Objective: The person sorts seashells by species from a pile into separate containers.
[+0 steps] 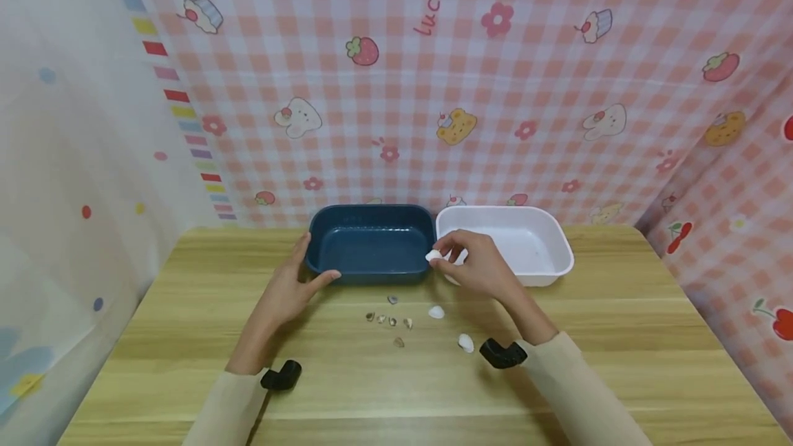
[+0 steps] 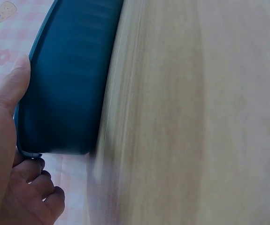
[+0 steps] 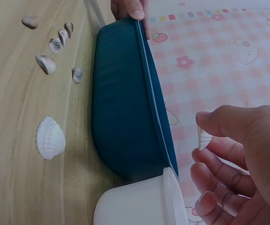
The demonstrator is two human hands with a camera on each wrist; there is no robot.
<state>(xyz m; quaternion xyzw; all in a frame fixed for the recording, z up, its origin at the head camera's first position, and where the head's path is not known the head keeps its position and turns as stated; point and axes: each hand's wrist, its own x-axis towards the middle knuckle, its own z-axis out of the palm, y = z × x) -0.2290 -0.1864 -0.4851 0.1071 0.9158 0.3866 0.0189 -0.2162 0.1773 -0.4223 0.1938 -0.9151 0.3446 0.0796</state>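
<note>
My right hand (image 1: pixel 477 263) pinches a white seashell (image 1: pixel 433 255) between thumb and fingertips, above where the two basins meet. In the right wrist view the ribbed seashell (image 3: pixel 204 138) shows edge-on. My left hand (image 1: pixel 290 288) holds the left front corner of the dark blue basin (image 1: pixel 372 278), thumb on its front rim and fingers at its left end. The left wrist view shows those fingers (image 2: pixel 43 187) curled by the basin's end. Two white seashells, one nearer the basins (image 1: pixel 436 312) and one nearer me (image 1: pixel 466 343), lie on the table. Several small brownish seashells (image 1: pixel 393 321) lie left of them.
A white basin (image 1: pixel 551 277) stands right of the blue one, side by side at the back edge of the wooden table (image 1: pixel 384 398). Behind them hangs a pink checked cloth (image 1: pixel 396 102). A black wrist mount (image 1: pixel 503 354) sits on my right sleeve, another (image 1: pixel 281 376) on the left.
</note>
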